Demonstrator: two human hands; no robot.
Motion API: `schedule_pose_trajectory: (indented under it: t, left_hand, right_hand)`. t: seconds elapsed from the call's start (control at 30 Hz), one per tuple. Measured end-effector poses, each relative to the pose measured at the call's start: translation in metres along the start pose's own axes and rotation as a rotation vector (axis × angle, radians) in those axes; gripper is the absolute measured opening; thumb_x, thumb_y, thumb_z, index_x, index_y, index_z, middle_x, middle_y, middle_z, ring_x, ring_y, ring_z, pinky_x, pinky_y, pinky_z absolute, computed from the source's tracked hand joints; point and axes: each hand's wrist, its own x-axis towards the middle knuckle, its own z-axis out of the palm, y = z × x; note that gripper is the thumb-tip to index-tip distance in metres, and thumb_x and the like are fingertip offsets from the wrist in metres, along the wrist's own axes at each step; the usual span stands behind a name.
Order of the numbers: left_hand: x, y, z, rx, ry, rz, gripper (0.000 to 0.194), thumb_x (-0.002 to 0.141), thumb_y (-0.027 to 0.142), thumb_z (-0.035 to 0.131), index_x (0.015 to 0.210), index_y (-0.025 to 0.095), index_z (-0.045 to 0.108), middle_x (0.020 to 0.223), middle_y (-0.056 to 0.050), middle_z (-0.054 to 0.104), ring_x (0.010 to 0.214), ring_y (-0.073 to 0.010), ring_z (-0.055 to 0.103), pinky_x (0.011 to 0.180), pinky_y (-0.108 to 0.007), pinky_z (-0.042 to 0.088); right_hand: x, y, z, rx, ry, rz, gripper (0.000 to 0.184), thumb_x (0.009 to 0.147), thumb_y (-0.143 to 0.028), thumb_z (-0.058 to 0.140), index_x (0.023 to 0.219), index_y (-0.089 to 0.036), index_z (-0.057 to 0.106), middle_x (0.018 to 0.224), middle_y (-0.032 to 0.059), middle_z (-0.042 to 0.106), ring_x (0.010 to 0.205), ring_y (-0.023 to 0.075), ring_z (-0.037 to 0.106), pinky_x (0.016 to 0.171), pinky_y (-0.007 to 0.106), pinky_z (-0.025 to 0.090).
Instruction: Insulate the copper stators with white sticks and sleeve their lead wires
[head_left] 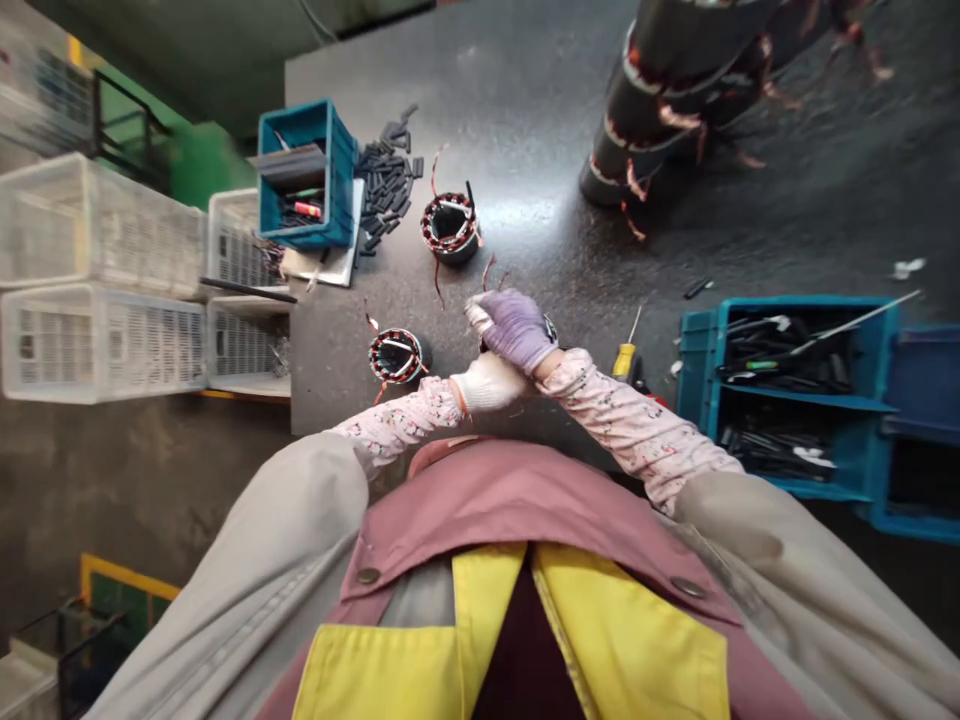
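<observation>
In front of my waist, my two gloved hands close around a motor stator (551, 328). It is mostly hidden; a bit of its edge and some reddish wire ends show. My right hand (516, 328), in a purple and white glove, lies over the top with curled fingers. Below it, my left hand (491, 383), in a white glove, holds the near side, its fingers largely covered. A wound stator (396, 356) with loose copper leads stands just left of my hands. Another stator (451, 230) stands farther off, a black sleeve upright at its rim.
Black pieces (390, 175) lie heaped beside a blue bin (341, 175) at the left. A stack of stators (611, 160) fills the back right. A yellow-handled screwdriver (624, 360) lies right of my hands, before a divided blue bin (697, 360). White crates (97, 340) stand left.
</observation>
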Motion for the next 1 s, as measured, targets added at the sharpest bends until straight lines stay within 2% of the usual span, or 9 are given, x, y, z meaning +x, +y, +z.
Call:
schedule_pose_trajectory:
  t: [0.1, 0.17, 0.23, 0.33, 0.4, 0.53, 0.73, 0.87, 1.0]
  left_hand:
    - [-0.009, -0.021, -0.02, -0.035, 0.006, 0.084, 0.035, 0.092, 0.042, 0.059, 0.116, 0.02, 0.071, 0.111, -0.013, 0.072, 0.093, -0.0259, 0.07, 0.08, -0.033, 0.052]
    - [-0.021, -0.046, -0.037, -0.093, 0.083, 0.246, 0.031, 0.09, 0.044, 0.062, 0.107, 0.021, 0.074, 0.114, -0.011, 0.069, 0.096, -0.0239, 0.067, 0.084, -0.034, 0.051]
    - [-0.03, -0.075, -0.048, -0.241, 0.22, 0.33, 0.027, 0.091, 0.041, 0.059, 0.092, 0.018, 0.074, 0.106, -0.009, 0.069, 0.097, -0.0213, 0.063, 0.089, -0.033, 0.049]
    - [-0.032, -0.109, -0.053, -0.414, 0.377, 0.168, 0.028, 0.094, 0.034, 0.053, 0.085, 0.015, 0.071, 0.092, -0.007, 0.068, 0.092, -0.0183, 0.061, 0.089, -0.031, 0.048]
    - [-0.027, -0.122, -0.046, -0.336, 0.378, 0.041, 0.027, 0.094, 0.033, 0.053, 0.088, 0.014, 0.072, 0.097, -0.008, 0.066, 0.093, -0.019, 0.06, 0.089, -0.031, 0.048]
    - [-0.016, -0.122, -0.024, -0.027, 0.159, -0.111, 0.032, 0.094, 0.039, 0.055, 0.108, 0.018, 0.075, 0.118, -0.013, 0.061, 0.096, -0.0245, 0.064, 0.082, -0.034, 0.047]
    - [-0.021, -0.099, -0.006, 0.165, -0.052, -0.145, 0.039, 0.1, 0.033, 0.041, 0.117, 0.015, 0.071, 0.125, -0.02, 0.061, 0.098, -0.0308, 0.067, 0.079, -0.036, 0.046]
    - [-0.033, -0.098, -0.009, 0.219, -0.027, -0.133, 0.034, 0.097, 0.032, 0.047, 0.11, 0.015, 0.073, 0.132, -0.02, 0.062, 0.106, -0.0335, 0.065, 0.087, -0.039, 0.048]
    - [-0.053, -0.098, -0.015, 0.12, 0.187, -0.125, 0.034, 0.097, 0.035, 0.049, 0.115, 0.02, 0.073, 0.148, -0.013, 0.055, 0.122, -0.0317, 0.06, 0.1, -0.038, 0.048]
  right_hand:
    - [-0.007, 0.014, -0.026, 0.209, 0.239, 0.013, 0.045, 0.101, -0.05, 0.039, 0.106, -0.017, 0.071, 0.109, 0.0127, 0.075, 0.097, 0.023, 0.071, 0.09, 0.041, 0.057]
    - [-0.024, 0.041, -0.049, 0.144, 0.415, 0.02, 0.04, 0.099, -0.045, 0.043, 0.11, -0.018, 0.069, 0.111, 0.0129, 0.074, 0.096, 0.0222, 0.07, 0.089, 0.04, 0.057]
    - [-0.042, 0.067, -0.062, -0.098, 0.375, 0.02, 0.032, 0.094, -0.041, 0.052, 0.103, -0.019, 0.072, 0.107, 0.0125, 0.075, 0.101, 0.0256, 0.069, 0.095, 0.045, 0.055]
    - [-0.057, 0.091, -0.048, -0.369, 0.16, 0.034, 0.029, 0.091, -0.038, 0.054, 0.099, -0.02, 0.076, 0.112, 0.0128, 0.074, 0.109, 0.0304, 0.066, 0.101, 0.051, 0.05]
    - [-0.052, 0.096, -0.026, -0.491, 0.105, 0.054, 0.032, 0.092, -0.041, 0.054, 0.1, -0.02, 0.077, 0.116, 0.0137, 0.073, 0.112, 0.032, 0.064, 0.102, 0.053, 0.048]
    - [-0.028, 0.096, 0.012, -0.62, 0.131, 0.152, 0.038, 0.092, -0.05, 0.055, 0.089, -0.019, 0.076, 0.113, 0.0166, 0.072, 0.108, 0.0345, 0.063, 0.095, 0.053, 0.048]
    - [-0.023, 0.081, 0.024, -0.688, 0.107, 0.215, 0.031, 0.094, -0.039, 0.056, 0.102, -0.015, 0.074, 0.124, 0.0195, 0.068, 0.117, 0.0333, 0.06, 0.1, 0.048, 0.044]
    - [-0.021, 0.07, 0.031, -0.648, 0.008, 0.17, 0.027, 0.097, -0.031, 0.053, 0.113, -0.02, 0.073, 0.133, 0.0137, 0.066, 0.125, 0.0275, 0.056, 0.107, 0.044, 0.041]
    - [-0.014, 0.074, 0.035, -0.54, 0.002, 0.13, 0.022, 0.095, -0.025, 0.054, 0.101, -0.018, 0.074, 0.127, 0.0137, 0.068, 0.12, 0.0267, 0.058, 0.106, 0.043, 0.044]
